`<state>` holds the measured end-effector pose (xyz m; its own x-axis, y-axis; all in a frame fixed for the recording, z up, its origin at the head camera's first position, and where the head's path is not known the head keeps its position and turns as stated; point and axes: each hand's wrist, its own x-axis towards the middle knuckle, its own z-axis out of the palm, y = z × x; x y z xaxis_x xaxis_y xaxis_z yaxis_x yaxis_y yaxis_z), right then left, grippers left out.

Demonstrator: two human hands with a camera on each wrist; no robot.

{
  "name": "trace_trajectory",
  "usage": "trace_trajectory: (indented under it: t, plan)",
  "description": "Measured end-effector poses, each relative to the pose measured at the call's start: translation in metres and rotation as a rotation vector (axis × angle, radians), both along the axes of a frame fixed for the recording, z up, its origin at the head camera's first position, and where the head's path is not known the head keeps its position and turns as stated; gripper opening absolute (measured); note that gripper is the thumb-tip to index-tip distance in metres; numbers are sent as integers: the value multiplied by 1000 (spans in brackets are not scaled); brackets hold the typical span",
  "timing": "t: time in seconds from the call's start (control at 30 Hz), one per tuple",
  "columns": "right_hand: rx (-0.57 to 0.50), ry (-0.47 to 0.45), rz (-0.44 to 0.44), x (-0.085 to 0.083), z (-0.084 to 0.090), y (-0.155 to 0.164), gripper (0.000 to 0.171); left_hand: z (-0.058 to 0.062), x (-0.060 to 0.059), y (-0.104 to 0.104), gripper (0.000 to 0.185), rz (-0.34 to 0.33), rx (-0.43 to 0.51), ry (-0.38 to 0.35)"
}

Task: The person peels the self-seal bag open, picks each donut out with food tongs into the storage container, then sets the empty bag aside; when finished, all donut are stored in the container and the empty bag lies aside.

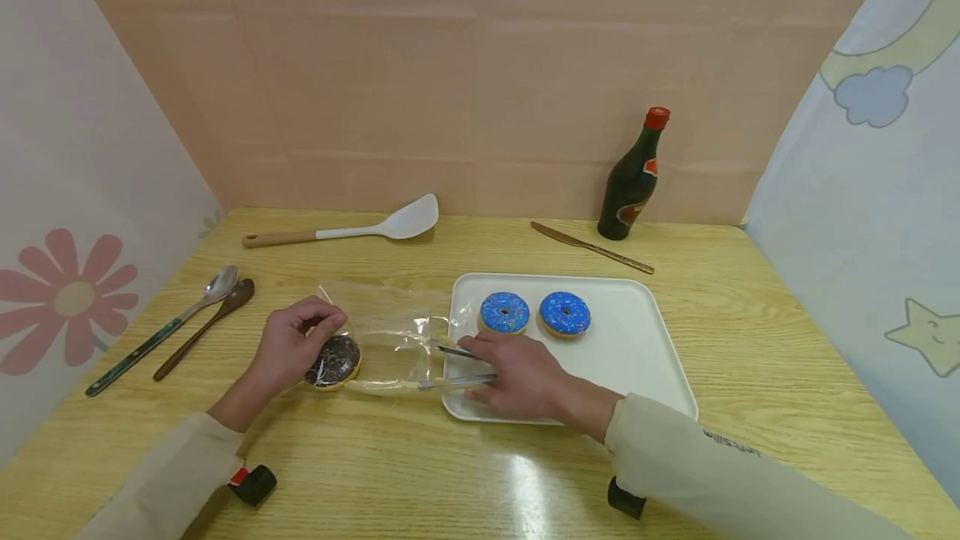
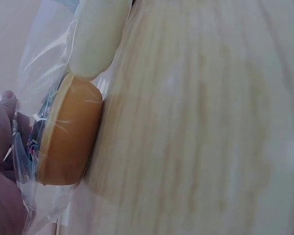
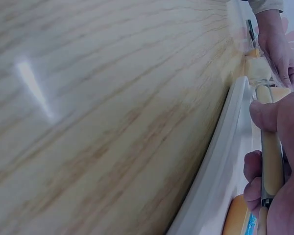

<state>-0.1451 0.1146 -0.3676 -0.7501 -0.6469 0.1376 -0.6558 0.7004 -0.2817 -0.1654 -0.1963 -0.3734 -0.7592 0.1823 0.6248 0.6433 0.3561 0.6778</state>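
The left hand (image 1: 288, 350) curled its fingers over the near left end of a clear plastic bag (image 1: 382, 332), pinching the film around a chocolate doughnut (image 1: 334, 360) that lay inside, flat on the table. The right hand (image 1: 517, 373) gripped a pair of metal tongs (image 1: 457, 365), whose tips stood slightly apart and reached into the bag's open mouth. The bag lay just left of a white tray (image 1: 637, 340) holding two blue doughnuts (image 1: 504, 312) side by side at its far left. The wooden table (image 1: 750, 323) stood between pinkish walls and patterned curtains. The writing on the right sleeve (image 1: 731, 444) was too small to read.
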Motion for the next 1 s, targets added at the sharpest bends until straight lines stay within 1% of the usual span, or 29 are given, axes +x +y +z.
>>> trace_trajectory:
  t: [0.2, 0.3, 0.47, 0.6, 0.8, 1.0]
  plan:
    - [18, -22, 11, -3, 3, -4, 58, -1, 0, -1, 16, 16, -12, 21]
    - [29, -22, 25, -6, 4, -6, 58, -1, 0, -1, 17, 8, -9, 28]
    - [38, 10, 56, -12, 3, -6, 61, -2, 0, -2, 17, -1, 2, 23]
    - [52, 7, 80, -17, 3, -8, 64, -3, -1, -3, 18, -1, 7, 20]
    - [79, 14, 116, -21, 3, -9, 64, -4, -1, -2, 17, -29, 18, 12]
    - [74, 51, 140, -23, 0, -11, 60, -1, 0, -3, 14, -4, 0, -14]
